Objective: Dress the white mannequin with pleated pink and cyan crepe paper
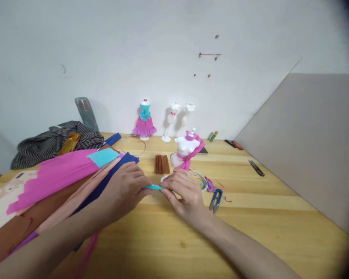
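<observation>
Both my hands pinch one narrow turquoise strip of folded crepe paper [154, 187] above the table. My left hand [125, 186] is closed on its left end, and my right hand [184, 192] grips its right end. Only the short middle of the strip shows; the fingers cover the rest. Just beyond the hands lies a pleated brown paper piece [162, 164]. Behind my right hand stands a small white mannequin bust [187, 146] with a pink paper sash [193, 153] across it.
Crepe paper sheets [61, 174] are piled at left, beside a striped cloth [61, 141] and a flask [86, 114]. A dressed mannequin [144, 120] and two paler ones stand by the wall. Blue thread snips [216, 200], a tape roll [203, 182] and pliers [256, 168] lie right.
</observation>
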`<state>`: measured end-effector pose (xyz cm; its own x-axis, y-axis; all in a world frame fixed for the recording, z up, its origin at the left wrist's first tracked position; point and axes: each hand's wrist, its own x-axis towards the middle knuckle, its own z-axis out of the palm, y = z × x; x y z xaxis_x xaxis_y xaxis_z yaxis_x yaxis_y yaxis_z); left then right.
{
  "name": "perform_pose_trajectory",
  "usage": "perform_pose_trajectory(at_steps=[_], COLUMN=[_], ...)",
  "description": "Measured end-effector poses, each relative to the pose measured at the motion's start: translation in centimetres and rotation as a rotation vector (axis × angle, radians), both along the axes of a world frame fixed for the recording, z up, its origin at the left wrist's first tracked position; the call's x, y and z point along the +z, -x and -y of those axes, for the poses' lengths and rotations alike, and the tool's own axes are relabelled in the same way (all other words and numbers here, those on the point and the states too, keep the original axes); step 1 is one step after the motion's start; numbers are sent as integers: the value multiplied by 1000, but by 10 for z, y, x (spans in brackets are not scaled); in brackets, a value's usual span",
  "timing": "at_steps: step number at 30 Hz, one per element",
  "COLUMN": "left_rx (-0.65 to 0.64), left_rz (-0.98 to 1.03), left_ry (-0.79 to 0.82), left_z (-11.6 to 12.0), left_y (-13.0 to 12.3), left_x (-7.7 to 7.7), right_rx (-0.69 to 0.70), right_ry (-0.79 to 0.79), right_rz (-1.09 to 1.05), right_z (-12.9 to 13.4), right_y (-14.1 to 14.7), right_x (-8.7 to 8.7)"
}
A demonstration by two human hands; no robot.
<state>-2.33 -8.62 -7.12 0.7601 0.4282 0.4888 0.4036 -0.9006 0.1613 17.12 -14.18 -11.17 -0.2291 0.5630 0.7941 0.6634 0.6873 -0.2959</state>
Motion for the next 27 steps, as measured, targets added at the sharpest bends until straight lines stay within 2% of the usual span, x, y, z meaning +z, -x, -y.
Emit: perform_pose_trajectory(at_steps=[3, 7, 9, 11, 13, 14, 16, 18, 21, 24, 27], left_rx=[21, 229, 278, 162, 127, 102, 35, -38, -61, -23, 26], left_rz=[114, 293, 262, 186, 271, 335, 399, 491, 593, 674, 752], left_ry=[117, 371, 608, 874, 1046, 1082, 1049, 1021, 1053, 1090, 1161], left_z=[-12, -25, -23, -12, 4, 13, 28, 38, 42, 39, 33], left_y=[11, 27, 26, 17, 0, -9, -28, -42, -55, -61, -64], left_x=[14, 22, 16, 1, -17, -25, -36, -38, -25, -10, -5], right_rx=[-27, -47, -52, -68, -93, -111, -149, -180, -204, -211, -198], right_ry=[-33, -74, -110, -153, -181, -185, -184, -187, -214, -235, -241], right_rz=[-81, -200, -227, -232, -219, -209, -186, -162, -121, -75, -32], right_z=[2, 9, 12, 13, 12, 12, 10, 9, 8, 6, 4], right_y=[-7, -12, -12, -12, -13, -13, -14, -15, -17, -18, -17], right_x=[10, 25, 31, 34, 36, 36, 35, 32, 27, 23, 22])
